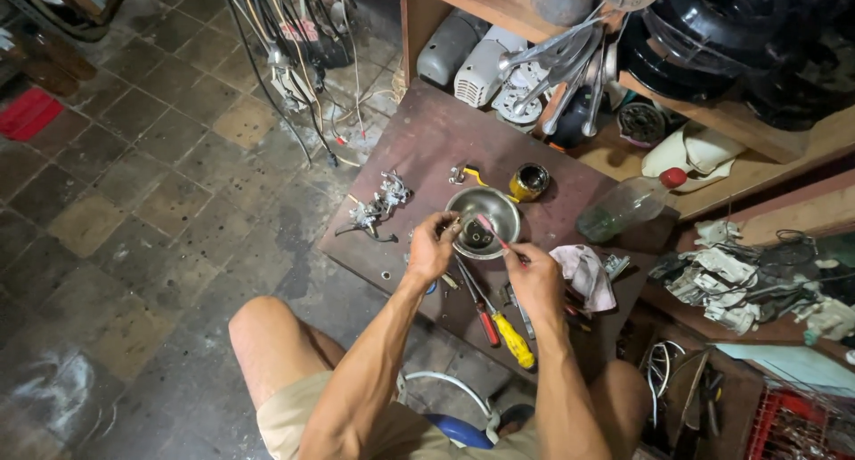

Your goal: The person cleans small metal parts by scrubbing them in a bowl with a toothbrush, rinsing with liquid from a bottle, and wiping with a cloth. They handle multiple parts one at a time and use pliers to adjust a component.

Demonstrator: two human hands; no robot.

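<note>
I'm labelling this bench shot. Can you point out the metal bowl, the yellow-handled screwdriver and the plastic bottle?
metal bowl (499, 203): head view, on the bare inner wall near its far rim.
yellow-handled screwdriver (515, 340): head view, on the yellow handle.
plastic bottle (623, 206): head view, on the clear body.

— What have I got under the head camera?
— My left grip (431, 246) holds a small dark part (476, 237) over the steel bowl (499, 206); my right grip (533, 277) works a pink-headed brush (492, 231) against it.
— And the desk (427, 139)?
— Screwdrivers (503, 326), rag (583, 273), plastic bottle (628, 206).
</note>
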